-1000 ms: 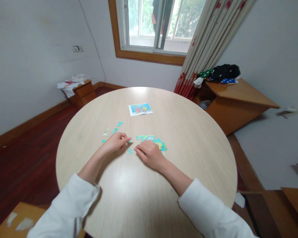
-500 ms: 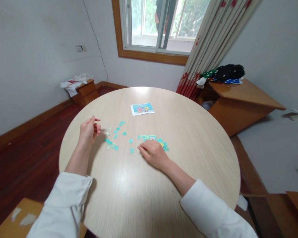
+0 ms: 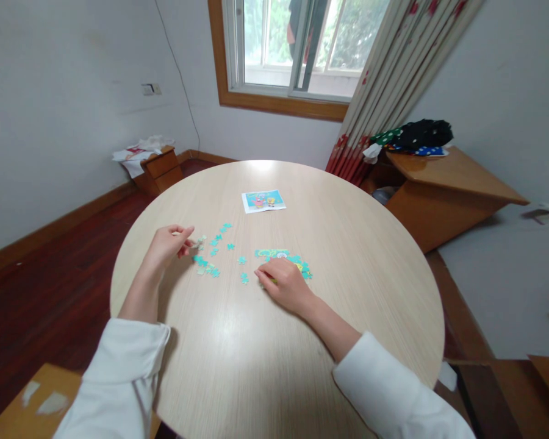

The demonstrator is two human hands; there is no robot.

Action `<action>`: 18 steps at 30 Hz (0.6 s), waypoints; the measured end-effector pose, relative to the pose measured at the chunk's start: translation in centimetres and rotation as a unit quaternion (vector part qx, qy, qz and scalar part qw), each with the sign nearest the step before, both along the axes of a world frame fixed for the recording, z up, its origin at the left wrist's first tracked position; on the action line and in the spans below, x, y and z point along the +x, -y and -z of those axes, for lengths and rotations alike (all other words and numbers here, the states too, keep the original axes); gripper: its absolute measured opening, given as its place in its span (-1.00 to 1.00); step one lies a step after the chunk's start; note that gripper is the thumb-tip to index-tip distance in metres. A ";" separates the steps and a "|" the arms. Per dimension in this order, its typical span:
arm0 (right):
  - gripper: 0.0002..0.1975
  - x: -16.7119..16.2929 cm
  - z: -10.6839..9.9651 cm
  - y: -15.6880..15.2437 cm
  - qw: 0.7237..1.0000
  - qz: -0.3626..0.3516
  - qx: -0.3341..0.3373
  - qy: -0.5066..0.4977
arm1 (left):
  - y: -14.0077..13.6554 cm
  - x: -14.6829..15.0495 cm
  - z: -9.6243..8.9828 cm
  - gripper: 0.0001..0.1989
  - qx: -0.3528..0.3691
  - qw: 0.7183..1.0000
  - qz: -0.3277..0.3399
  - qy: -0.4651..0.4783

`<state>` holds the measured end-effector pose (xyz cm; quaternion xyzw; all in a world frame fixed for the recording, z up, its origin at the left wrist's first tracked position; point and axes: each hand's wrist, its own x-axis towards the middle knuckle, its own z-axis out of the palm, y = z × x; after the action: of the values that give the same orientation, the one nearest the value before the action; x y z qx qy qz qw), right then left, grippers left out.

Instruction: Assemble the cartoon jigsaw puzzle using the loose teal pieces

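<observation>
Round pale table (image 3: 256, 366), window (image 3: 274, 42) and curtain (image 3: 388, 67) behind, dark red floor (image 3: 36, 317) beneath. Picture card (image 3: 264, 201) flat toward far side. Loose puzzle pieces (image 3: 242, 260) scattered left of joined puzzle (image 3: 305, 268). Left hand (image 3: 165, 245) beside leftmost pieces, fingers bent, grip unclear. Right hand (image 3: 286, 282) over joined puzzle, fingers curled; can't tell if holding anything.
</observation>
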<state>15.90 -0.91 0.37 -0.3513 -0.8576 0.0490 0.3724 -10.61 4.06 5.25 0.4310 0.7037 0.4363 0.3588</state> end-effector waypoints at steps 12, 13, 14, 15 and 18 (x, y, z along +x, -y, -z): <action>-0.71 0.1 -0.1 0.1 1.000 -0.002 -0.023 0.011 | -0.5 -1.6 1.2 -0.83 0.018 0.992 -0.015 -0.123; -0.72 0.0 -0.1 0.1 1.000 -0.001 -0.026 0.013 | -0.7 -1.8 1.6 -0.84 0.025 0.989 -0.007 -0.144; -0.72 0.0 -0.1 0.1 1.000 -0.001 -0.027 0.013 | -0.8 -1.9 1.9 -0.85 0.030 0.986 0.000 -0.165; -0.71 0.0 -0.1 0.1 1.000 -0.001 -0.027 0.014 | -1.0 -2.0 2.2 -0.86 0.034 0.982 0.006 -0.185; -0.72 0.0 -0.1 0.2 1.000 0.000 -0.021 0.010 | -1.2 -1.9 2.9 -0.86 0.043 0.975 0.023 -0.219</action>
<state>15.86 -1.06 0.48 -0.3594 -0.8602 0.0632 0.3562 -12.48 5.28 2.37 0.5476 0.7352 0.3529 0.1873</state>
